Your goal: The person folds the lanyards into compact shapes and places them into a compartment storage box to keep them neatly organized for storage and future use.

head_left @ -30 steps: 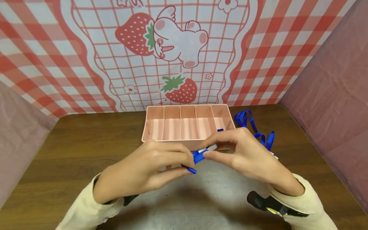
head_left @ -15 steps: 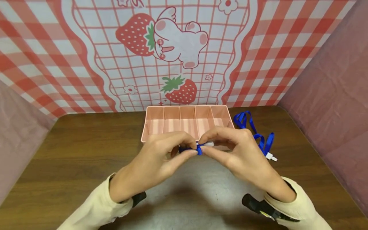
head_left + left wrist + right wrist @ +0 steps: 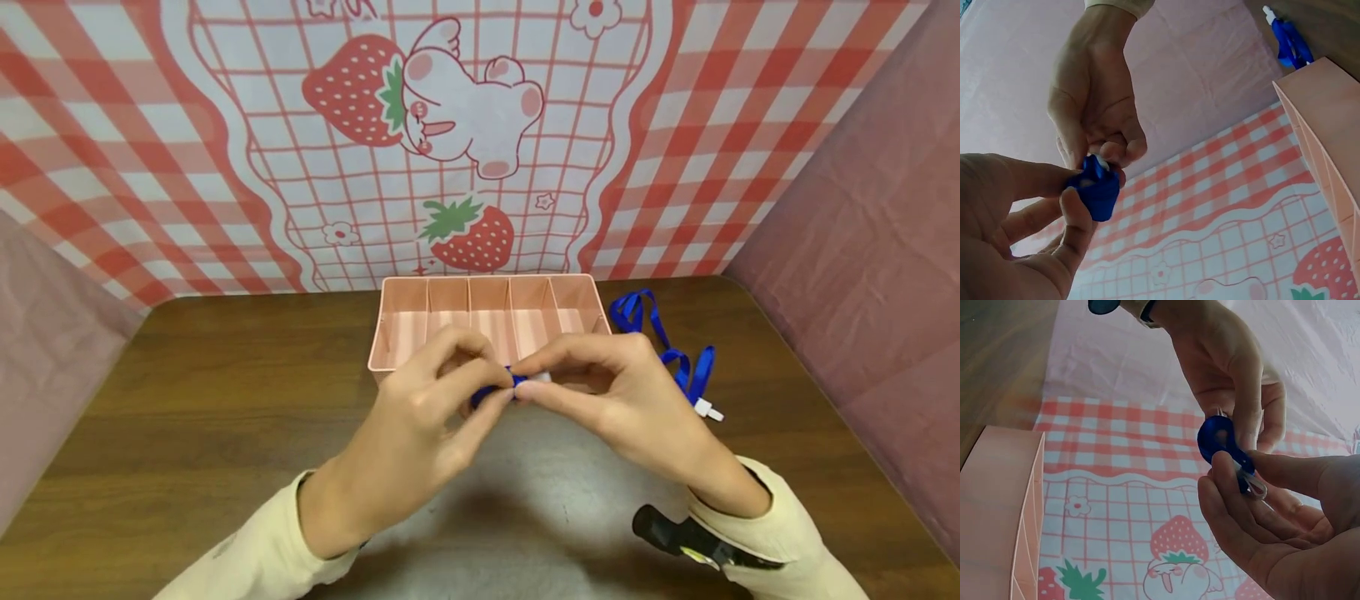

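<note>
A blue ribbon lanyard [image 3: 483, 395] with a white clip [image 3: 542, 377] is held between both hands, in front of the box. In the left wrist view the folded blue ribbon [image 3: 1100, 197] forms a short loop between the fingertips. My left hand [image 3: 408, 437] pinches the folded ribbon with thumb and fingers. My right hand [image 3: 633, 404] pinches the lanyard near its white end; in the right wrist view a pale loop [image 3: 1260, 489] sticks out there. Fingers hide part of the ribbon in the head view.
Behind the hands stands a pink box [image 3: 375, 354] split into several compartments, partly covered by the hands. A second blue lanyard [image 3: 701, 375] with a white clip [image 3: 707, 409] lies loosely on the wooden table [image 3: 187, 400], right of the box. A checked cloth [image 3: 675, 167] hangs behind.
Over the second, the hands have come together and moved slightly up toward the box. The blue ribbon is folded closer between the fingers, and the left hand has turned more upright.
</note>
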